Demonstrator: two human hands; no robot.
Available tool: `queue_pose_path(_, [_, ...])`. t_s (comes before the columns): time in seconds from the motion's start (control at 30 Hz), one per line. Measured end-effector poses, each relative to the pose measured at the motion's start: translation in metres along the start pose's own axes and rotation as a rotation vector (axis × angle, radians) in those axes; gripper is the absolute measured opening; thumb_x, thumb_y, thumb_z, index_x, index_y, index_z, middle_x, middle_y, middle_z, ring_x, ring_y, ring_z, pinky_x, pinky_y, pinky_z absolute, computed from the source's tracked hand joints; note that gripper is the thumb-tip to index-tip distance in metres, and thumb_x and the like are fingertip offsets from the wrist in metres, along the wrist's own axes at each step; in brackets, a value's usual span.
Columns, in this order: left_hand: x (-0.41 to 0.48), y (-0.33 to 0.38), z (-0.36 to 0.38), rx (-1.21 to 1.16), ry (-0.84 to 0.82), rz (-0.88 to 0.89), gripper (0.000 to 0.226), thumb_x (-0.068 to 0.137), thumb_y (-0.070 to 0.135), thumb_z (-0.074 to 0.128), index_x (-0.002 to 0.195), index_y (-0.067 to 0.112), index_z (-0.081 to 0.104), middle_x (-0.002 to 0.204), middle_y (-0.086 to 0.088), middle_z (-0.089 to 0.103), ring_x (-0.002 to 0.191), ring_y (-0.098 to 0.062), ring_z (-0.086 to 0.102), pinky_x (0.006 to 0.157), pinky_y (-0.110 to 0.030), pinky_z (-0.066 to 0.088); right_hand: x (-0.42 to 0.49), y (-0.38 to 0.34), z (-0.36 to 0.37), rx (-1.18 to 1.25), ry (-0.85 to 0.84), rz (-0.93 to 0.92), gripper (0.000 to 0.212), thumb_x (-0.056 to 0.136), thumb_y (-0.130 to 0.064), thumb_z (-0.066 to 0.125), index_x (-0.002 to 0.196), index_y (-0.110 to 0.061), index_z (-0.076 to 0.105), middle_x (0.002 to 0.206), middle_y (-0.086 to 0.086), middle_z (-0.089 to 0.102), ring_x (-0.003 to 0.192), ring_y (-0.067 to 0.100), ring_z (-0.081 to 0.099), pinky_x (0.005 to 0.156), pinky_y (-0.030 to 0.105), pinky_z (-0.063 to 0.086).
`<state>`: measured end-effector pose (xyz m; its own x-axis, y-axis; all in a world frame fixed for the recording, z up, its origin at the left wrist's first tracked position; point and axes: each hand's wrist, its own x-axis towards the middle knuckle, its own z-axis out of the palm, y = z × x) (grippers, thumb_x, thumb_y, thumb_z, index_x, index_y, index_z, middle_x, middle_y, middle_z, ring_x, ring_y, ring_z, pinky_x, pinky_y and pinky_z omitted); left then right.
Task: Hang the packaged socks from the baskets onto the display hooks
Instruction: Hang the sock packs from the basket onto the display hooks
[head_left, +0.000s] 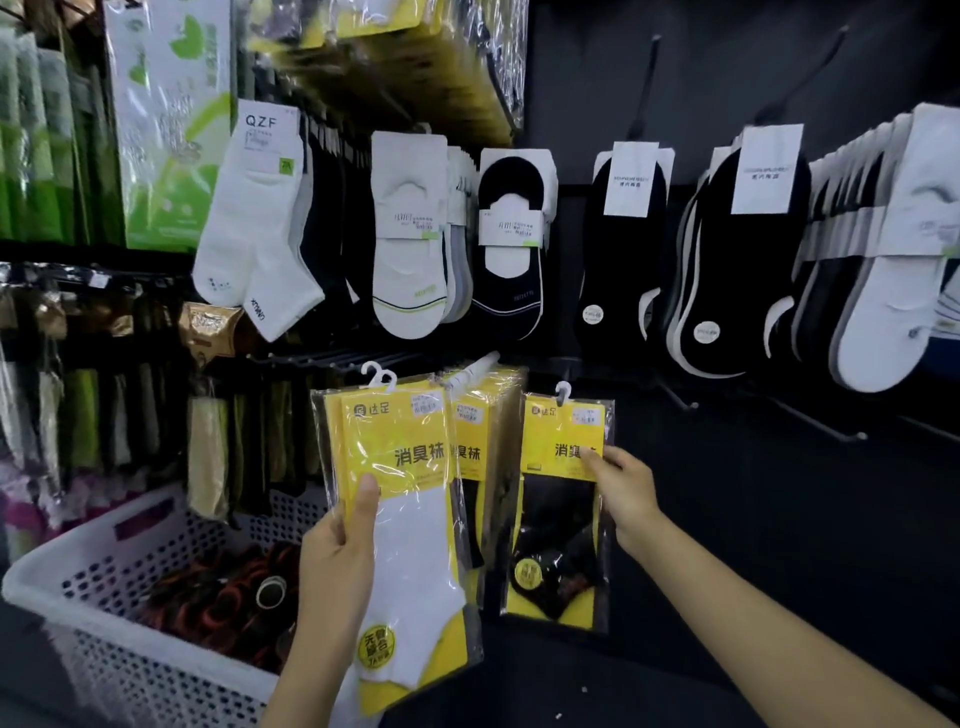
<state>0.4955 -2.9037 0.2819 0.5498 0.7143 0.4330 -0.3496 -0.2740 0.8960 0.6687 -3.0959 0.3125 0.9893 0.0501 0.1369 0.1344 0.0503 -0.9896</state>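
The left hand (337, 566) grips a clear-wrapped white-sock pack (415, 545), thumb laid across the front and fingers behind. Its yellow card reads "达足" at the top and "消臭袜" in bold black. Two white plastic hangers show at the top edge, so a second pack may sit behind the first. A round yellow sticker low on the pack is too blurred to read fully.

The right hand (626, 491) pinches a black-sock pack (556, 540) by its right edge, the thumb covering the last character of the same "消臭袜" print. This pack is held up just right of the hanging packs (480, 431), which carry the same yellow card and hang on a white-tipped display hook (483, 364).

At lower left stands a white perforated basket (62, 553) with dark red and black items inside. Above, a white sock (249, 218) bears a label reading "QZF".
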Motion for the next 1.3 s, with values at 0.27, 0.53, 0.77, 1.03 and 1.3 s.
queue_pose_path(0.27, [-0.002,-0.004,-0.001,-0.077,-0.077,-0.099,0.056,0.079,0.063,0.050,0.062,0.013,0.029,0.060,-0.009,0.028,0.054,-0.021,0.025,0.052,-0.031,0.021,0.010,0.038,-0.012,0.018,0.246,0.213,0.019,0.086,-0.012,0.069,0.102,-0.004,0.066,0.111,0.016,0.065,0.103,0.028,0.061,0.095,0.043,0.051])
queue_pose_path(0.53, [-0.017,0.003,0.020,-0.096,-0.161,-0.080,0.053,0.071,0.059,0.060,0.053,0.023,0.025,0.048,0.007,0.020,0.043,-0.007,0.021,0.041,-0.017,0.020,-0.062,-0.001,0.006,0.052,-0.233,-0.004,0.019,0.091,-0.030,0.060,0.103,-0.015,0.065,0.100,0.004,0.070,0.085,0.015,0.067,0.069,0.022,0.055])
queue_pose_path(0.77, [-0.029,0.004,0.035,-0.170,-0.304,-0.100,0.041,0.076,0.041,0.070,0.065,0.002,0.065,0.059,-0.012,0.061,0.054,-0.020,0.060,0.053,-0.026,0.048,-0.090,-0.015,0.015,0.163,-0.316,-0.117,0.018,0.085,-0.023,0.069,0.103,-0.021,0.067,0.097,-0.006,0.075,0.090,0.010,0.071,0.066,0.019,0.056])
queue_pose_path(1.03, [-0.019,0.007,0.018,-0.026,-0.121,-0.055,0.051,0.087,0.050,0.049,0.055,0.022,0.020,0.044,0.011,0.016,0.037,-0.004,0.016,0.037,-0.015,0.018,-0.077,-0.007,-0.024,0.163,-0.177,-0.087,0.015,0.095,-0.011,0.053,0.103,-0.016,0.064,0.092,-0.001,0.075,0.077,0.009,0.072,0.057,0.016,0.054])
queue_pose_path(1.3, [-0.009,0.007,0.005,-0.072,-0.062,-0.054,0.048,0.093,0.042,0.048,0.057,0.021,0.023,0.040,0.013,0.020,0.034,-0.002,0.018,0.033,-0.013,0.019,-0.040,-0.026,-0.031,0.079,-0.089,-0.235,0.016,0.095,-0.010,0.053,0.093,-0.023,0.062,0.090,-0.005,0.072,0.077,0.005,0.069,0.059,0.015,0.055])
